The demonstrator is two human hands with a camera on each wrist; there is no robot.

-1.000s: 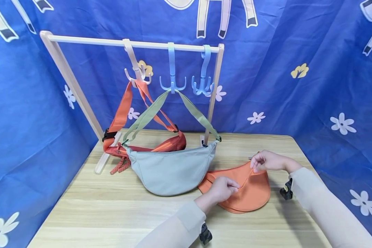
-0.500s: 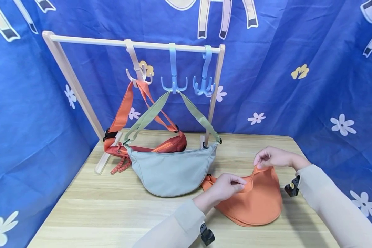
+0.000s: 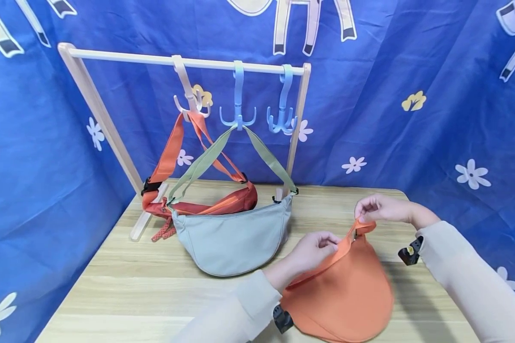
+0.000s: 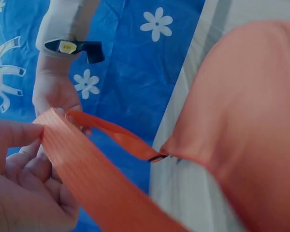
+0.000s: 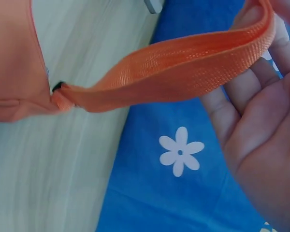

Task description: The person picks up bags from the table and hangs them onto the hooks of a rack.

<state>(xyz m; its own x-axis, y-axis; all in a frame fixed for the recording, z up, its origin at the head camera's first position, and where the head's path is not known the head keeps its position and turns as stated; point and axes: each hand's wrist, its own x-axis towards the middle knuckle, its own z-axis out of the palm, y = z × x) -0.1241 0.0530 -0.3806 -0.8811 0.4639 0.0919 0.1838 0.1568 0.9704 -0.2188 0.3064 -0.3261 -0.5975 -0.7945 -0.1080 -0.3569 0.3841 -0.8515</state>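
Observation:
An orange crescent-shaped shoulder bag (image 3: 343, 295) hangs from its strap at the table's right front. My left hand (image 3: 311, 255) pinches the orange strap (image 4: 96, 169) between thumb and fingers, above the bag's left part. Farther right and back, my right hand (image 3: 384, 208) holds the same strap, which loops round its fingers in the right wrist view. A small dark buckle (image 5: 59, 87) joins the strap to the bag's corner. Beside it on the left, a grey-green bag (image 3: 233, 240) hangs by its green strap from the middle blue hook (image 3: 238, 95).
A wooden rack (image 3: 154, 58) stands on the table (image 3: 124, 286) at the back left. From its white hook (image 3: 184, 85) hangs a red bag (image 3: 206, 206) with an orange strap. Another blue hook (image 3: 285, 97) is at the rail's right end. Blue cloth (image 3: 382, 143) surrounds the table.
The orange bag has been pulled up by its strap and shifted towards the front. My right hand has moved right and up. The grey-green bag has swung slightly left.

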